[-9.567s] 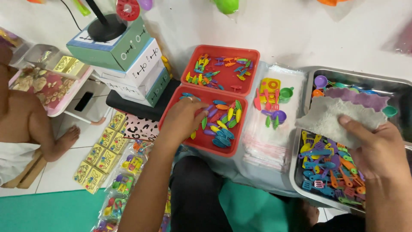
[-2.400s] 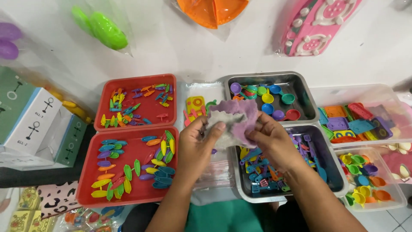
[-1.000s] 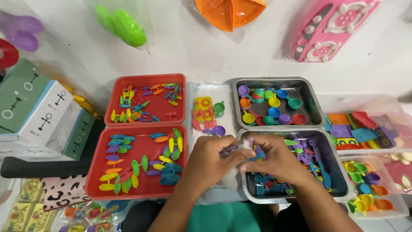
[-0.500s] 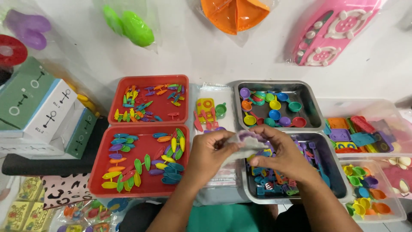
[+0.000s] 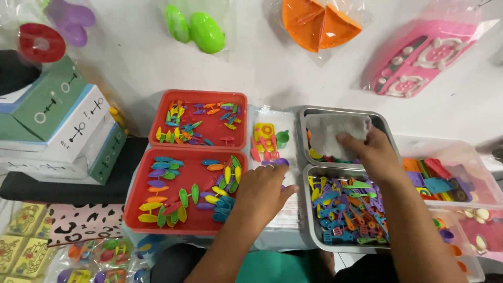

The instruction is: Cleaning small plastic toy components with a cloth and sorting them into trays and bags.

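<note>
Our right hand (image 5: 371,149) presses a pale grey-and-lilac cloth (image 5: 331,132) into the far steel tray (image 5: 390,132), fingers closed on its near edge; the cloth covers most of the small toy cups there. Our left hand (image 5: 264,189) rests with loosely spread fingers, holding nothing, on a stack of clear bags (image 5: 285,217) between the near red tray (image 5: 136,202) of boat-shaped pieces and the near steel tray (image 5: 310,209) of tiny utensils. A yellow toy piece (image 5: 264,131) lies at the stack's far edge. The bags appear unfilled.
</note>
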